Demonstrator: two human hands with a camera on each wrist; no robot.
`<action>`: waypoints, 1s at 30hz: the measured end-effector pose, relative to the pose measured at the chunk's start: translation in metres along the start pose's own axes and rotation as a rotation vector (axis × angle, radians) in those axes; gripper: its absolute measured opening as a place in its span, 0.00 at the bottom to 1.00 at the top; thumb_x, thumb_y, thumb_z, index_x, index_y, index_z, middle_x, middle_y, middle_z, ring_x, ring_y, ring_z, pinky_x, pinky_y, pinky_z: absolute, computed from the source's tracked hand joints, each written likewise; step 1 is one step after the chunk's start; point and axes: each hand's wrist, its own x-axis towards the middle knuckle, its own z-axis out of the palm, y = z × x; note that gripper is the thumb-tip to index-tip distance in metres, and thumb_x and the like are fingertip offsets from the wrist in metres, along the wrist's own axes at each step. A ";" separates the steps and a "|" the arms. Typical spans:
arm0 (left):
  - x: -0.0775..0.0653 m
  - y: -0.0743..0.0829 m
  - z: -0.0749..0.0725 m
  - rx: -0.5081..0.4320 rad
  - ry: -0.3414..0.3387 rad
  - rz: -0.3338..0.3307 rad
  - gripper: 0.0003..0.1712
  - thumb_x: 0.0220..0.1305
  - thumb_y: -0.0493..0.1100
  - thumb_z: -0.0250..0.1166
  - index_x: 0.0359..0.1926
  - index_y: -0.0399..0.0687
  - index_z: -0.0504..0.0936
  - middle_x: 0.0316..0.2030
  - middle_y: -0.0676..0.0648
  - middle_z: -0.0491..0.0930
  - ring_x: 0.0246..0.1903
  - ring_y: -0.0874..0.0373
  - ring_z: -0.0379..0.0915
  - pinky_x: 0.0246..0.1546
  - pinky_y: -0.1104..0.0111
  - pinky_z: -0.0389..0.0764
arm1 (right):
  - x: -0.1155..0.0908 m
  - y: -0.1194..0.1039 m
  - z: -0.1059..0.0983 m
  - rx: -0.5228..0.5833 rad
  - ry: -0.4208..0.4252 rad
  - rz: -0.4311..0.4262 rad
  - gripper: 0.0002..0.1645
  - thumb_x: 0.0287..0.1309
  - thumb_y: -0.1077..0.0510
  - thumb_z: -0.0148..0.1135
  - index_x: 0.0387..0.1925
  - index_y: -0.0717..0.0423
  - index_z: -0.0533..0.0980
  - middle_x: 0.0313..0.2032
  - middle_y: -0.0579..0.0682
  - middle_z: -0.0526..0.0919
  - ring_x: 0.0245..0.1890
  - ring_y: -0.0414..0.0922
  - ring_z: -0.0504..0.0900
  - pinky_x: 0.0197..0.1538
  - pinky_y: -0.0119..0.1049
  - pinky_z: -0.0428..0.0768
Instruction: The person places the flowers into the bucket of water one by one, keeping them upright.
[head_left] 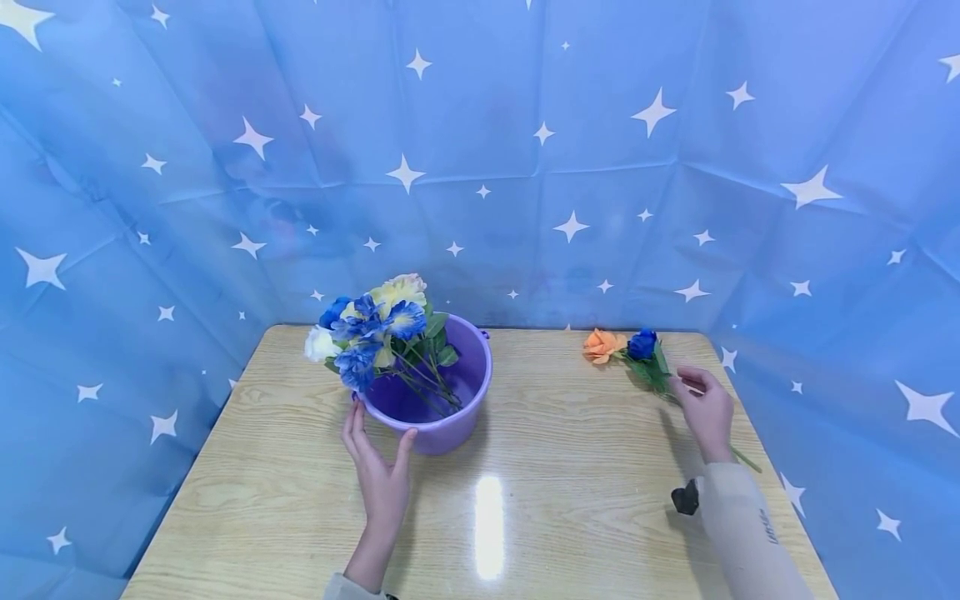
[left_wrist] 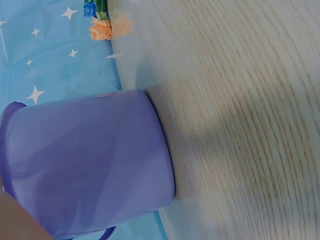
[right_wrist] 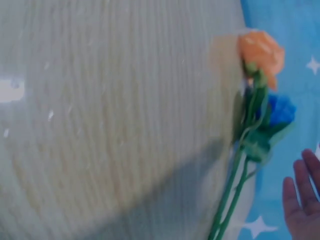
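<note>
A purple bucket (head_left: 450, 429) stands left of the table's middle. Inside it leans a bunch of artificial flowers (head_left: 367, 329) with blue, white and pale yellow heads, their green stems crossing the bucket. My left hand (head_left: 382, 483) touches the near left side of the bucket by its rim, fingers and thumb spread; only a bit of that hand shows in the left wrist view. At the far right lie an orange rose (head_left: 602, 346) and a blue flower (head_left: 642, 344) with long green stems. Over those stems hovers my right hand (head_left: 705, 412), its fingers slightly bent and apart from them in the right wrist view.
The wood-grain table (head_left: 555, 433) reaches back to a blue curtain (head_left: 480, 142) with white stars, which also hangs on both sides. A bright light reflection lies on the tabletop near the front.
</note>
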 end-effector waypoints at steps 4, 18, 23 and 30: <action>0.000 0.000 0.000 0.003 -0.001 -0.004 0.49 0.61 0.39 0.70 0.77 0.42 0.52 0.74 0.39 0.51 0.74 0.40 0.49 0.80 0.57 0.51 | 0.001 0.010 -0.006 0.009 0.014 0.044 0.26 0.68 0.49 0.59 0.61 0.61 0.75 0.59 0.62 0.79 0.38 0.17 0.68 0.39 0.10 0.73; -0.001 0.002 0.000 0.018 -0.003 0.018 0.49 0.61 0.39 0.70 0.76 0.40 0.52 0.74 0.37 0.52 0.74 0.39 0.50 0.80 0.66 0.50 | 0.013 0.055 -0.014 -0.110 -0.079 0.167 0.30 0.71 0.48 0.56 0.66 0.63 0.71 0.62 0.65 0.76 0.35 0.20 0.66 0.40 0.18 0.76; -0.001 0.002 0.000 0.015 -0.004 0.018 0.49 0.61 0.39 0.70 0.76 0.41 0.51 0.74 0.38 0.51 0.74 0.39 0.49 0.81 0.65 0.49 | 0.019 0.063 -0.011 -0.190 -0.101 0.151 0.28 0.71 0.48 0.56 0.62 0.64 0.75 0.58 0.67 0.79 0.47 0.51 0.80 0.56 0.51 0.78; -0.001 0.001 0.000 0.026 -0.001 0.020 0.49 0.61 0.38 0.70 0.77 0.42 0.51 0.74 0.37 0.51 0.74 0.38 0.49 0.80 0.60 0.50 | 0.023 0.062 -0.008 -0.257 -0.113 0.125 0.24 0.69 0.49 0.60 0.56 0.63 0.79 0.52 0.66 0.84 0.53 0.62 0.78 0.57 0.59 0.73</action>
